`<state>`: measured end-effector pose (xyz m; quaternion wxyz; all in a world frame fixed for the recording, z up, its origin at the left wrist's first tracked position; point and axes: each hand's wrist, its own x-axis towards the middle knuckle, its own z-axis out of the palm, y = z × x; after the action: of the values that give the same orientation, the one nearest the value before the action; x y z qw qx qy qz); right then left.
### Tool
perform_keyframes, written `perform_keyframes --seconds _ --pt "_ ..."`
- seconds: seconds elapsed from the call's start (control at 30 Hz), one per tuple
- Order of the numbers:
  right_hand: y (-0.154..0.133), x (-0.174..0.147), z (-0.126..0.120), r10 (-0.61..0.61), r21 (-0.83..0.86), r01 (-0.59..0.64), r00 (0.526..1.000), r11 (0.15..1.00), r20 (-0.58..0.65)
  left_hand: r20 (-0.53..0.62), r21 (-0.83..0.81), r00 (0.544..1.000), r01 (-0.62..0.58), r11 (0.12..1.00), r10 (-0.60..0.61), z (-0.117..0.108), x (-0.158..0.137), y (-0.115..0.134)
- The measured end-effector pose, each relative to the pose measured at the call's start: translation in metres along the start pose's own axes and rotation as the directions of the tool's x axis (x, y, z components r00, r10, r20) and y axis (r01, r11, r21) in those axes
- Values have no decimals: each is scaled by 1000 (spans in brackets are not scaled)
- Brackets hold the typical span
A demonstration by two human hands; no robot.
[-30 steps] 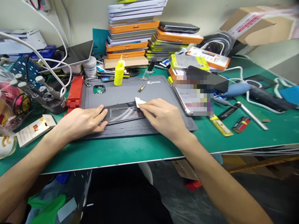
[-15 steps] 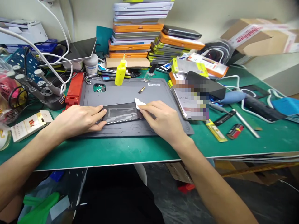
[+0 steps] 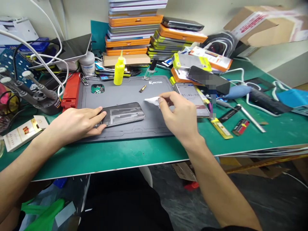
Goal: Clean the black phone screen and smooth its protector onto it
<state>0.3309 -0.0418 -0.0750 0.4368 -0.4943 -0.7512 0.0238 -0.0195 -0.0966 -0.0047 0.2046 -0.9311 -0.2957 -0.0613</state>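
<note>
A dark smartphone [image 3: 125, 115] lies screen side up on the grey work mat [image 3: 120, 133], with streaks or reflections across its glass. My left hand [image 3: 80, 121] grips the phone's left end, fingers over the top edge and thumb at the near edge. Pinched in my right hand [image 3: 179, 114] is a crumpled white wipe [image 3: 152, 100], held just right of the phone and apart from it. Behind the phone, a small brass-coloured brush head [image 3: 142, 89] rests on the mat.
A yellow squeeze bottle [image 3: 119, 70] and a small glass bottle [image 3: 150, 72] stand at the mat's back edge. Another phone [image 3: 190, 96], lit, lies to the right. Screwdrivers in a holder [image 3: 44, 99] and a cigarette box [image 3: 24, 133] sit left; stacked cases [image 3: 131, 41] rise behind.
My right hand has moved right, off the phone's right end, taking the white wipe along. My left hand stays on the phone. The whole view has shifted slightly.
</note>
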Motion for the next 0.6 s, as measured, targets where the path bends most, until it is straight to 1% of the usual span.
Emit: perform_keyframes --seconds 0.07,0.17,0.2,0.27,0.33,0.43,0.5,0.6 --pt "-4 1 0 -46 30 46 999 998 8 -11 5 1000 -13 1000 13 -2 2 1" --pt "-11 0 2 -153 59 148 984 987 86 -29 12 999 -20 1000 20 -4 2 1" --pt "-12 0 3 -169 62 163 980 985 102 -32 16 999 -20 1000 20 -4 2 1" --pt "-13 0 4 -153 60 148 983 987 103 -59 37 998 -17 999 20 -3 1 0" --pt "-11 -1 5 -96 42 92 992 995 80 -78 48 997 -19 999 23 -1 1 0" --pt "-8 0 4 -36 15 35 998 999 48 -64 47 998 -19 999 22 0 2 0" --pt "-7 0 3 -28 17 28 999 999 21 -48 49 999 -15 999 17 -1 3 1" --pt "-10 2 0 -70 67 70 998 995 0 -51 51 999 -14 999 17 -3 5 1"
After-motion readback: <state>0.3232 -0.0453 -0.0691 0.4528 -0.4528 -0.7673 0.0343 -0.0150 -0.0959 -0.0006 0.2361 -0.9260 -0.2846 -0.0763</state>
